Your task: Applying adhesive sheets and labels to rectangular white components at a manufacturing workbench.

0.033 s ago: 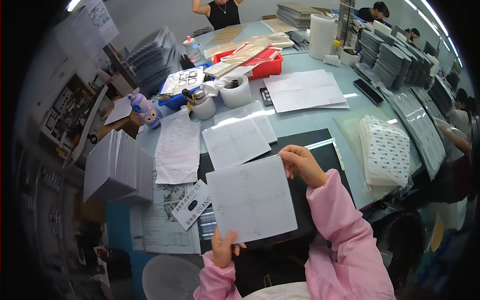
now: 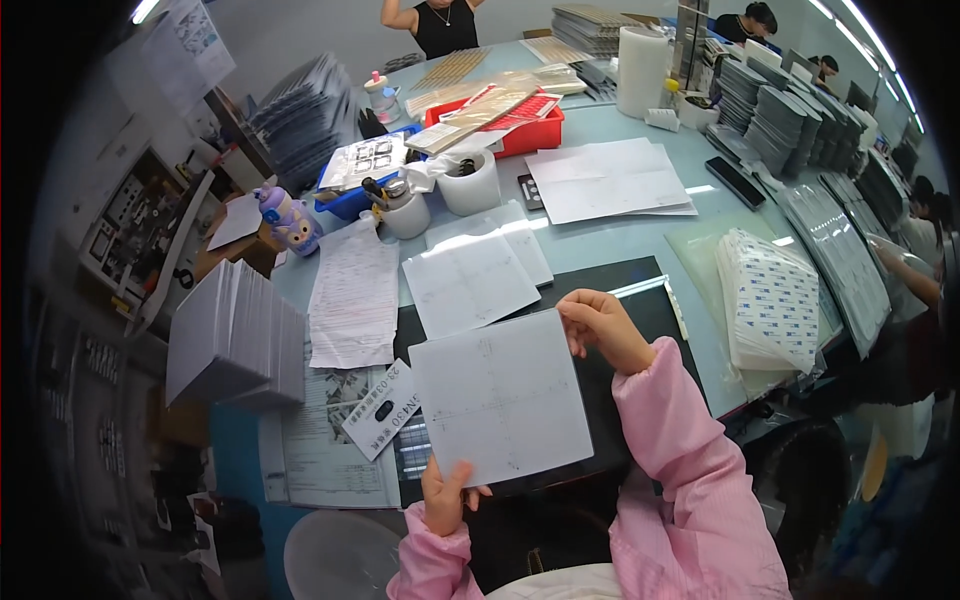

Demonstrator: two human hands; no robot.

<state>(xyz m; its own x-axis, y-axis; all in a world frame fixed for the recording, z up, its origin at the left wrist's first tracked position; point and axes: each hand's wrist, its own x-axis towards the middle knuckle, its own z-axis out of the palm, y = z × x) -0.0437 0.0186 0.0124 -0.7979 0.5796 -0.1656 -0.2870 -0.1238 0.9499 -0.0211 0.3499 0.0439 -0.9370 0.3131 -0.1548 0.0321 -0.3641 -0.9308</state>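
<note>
Both my hands hold a square white sheet (image 2: 503, 400) with faint dark marks along its middle lines, tilted above a black mat. My left hand (image 2: 447, 495) pinches its lower left edge, thumb on top. At the upper right corner, my right hand (image 2: 606, 330) has the sheet between thumb and fingers. Beyond it, similar white sheets (image 2: 470, 283) overlap on the table, partly on the black mat (image 2: 640, 400). A white printed tag (image 2: 382, 408) with a dark slot lies left of the held sheet, next to a wrinkled paper (image 2: 353, 295).
A stack of white sheets (image 2: 238, 335) stands at the left, near a purple bottle (image 2: 290, 220). Farther back are a red bin (image 2: 535, 138), a blue bin (image 2: 345, 203) and white paper (image 2: 605, 185). Wrapped blue-printed sheets (image 2: 770, 300) lie right. Another person (image 2: 447, 28) is across the table.
</note>
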